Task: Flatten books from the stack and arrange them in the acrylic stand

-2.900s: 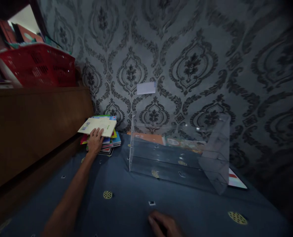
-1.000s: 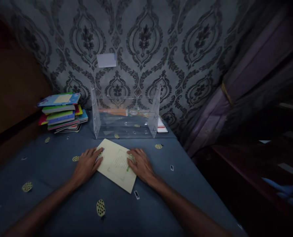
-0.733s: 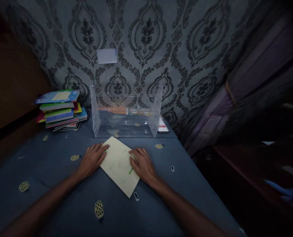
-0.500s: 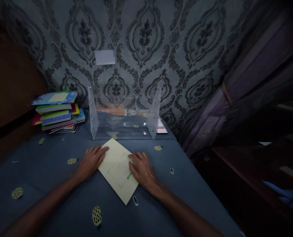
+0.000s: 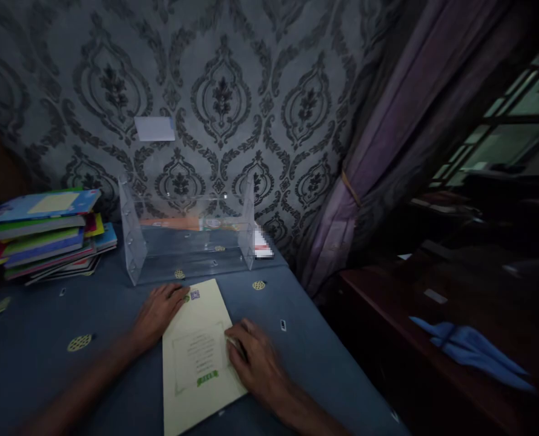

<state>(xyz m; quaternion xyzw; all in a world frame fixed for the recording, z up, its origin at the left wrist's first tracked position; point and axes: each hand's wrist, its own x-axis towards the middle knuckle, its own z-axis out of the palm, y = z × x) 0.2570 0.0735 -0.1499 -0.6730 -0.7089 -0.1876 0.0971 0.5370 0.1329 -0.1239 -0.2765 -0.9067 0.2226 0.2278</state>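
A pale cream booklet [image 5: 195,354] with a green-bordered cover lies flat on the blue patterned cloth [image 5: 46,339]. My left hand [image 5: 157,313] rests on its upper left edge, fingers laid flat. My right hand [image 5: 251,358] presses on its right edge, fingers curled over the side. Just beyond the booklet stands a clear acrylic rack [image 5: 188,236] against the wall, with some thin printed items lying behind it. A stack of colourful books [image 5: 42,233] sits at the far left.
Patterned grey wallpaper with a small white card [image 5: 154,128] rises behind the rack. A purple curtain [image 5: 378,151] hangs at the right. A dark wooden surface [image 5: 433,315] with a blue cloth [image 5: 472,350] lies beyond the table's right edge.
The booklet has turned from slanted to nearly upright and come closer to me under both hands. My view has swung right, so the rack and book stack sit further left.
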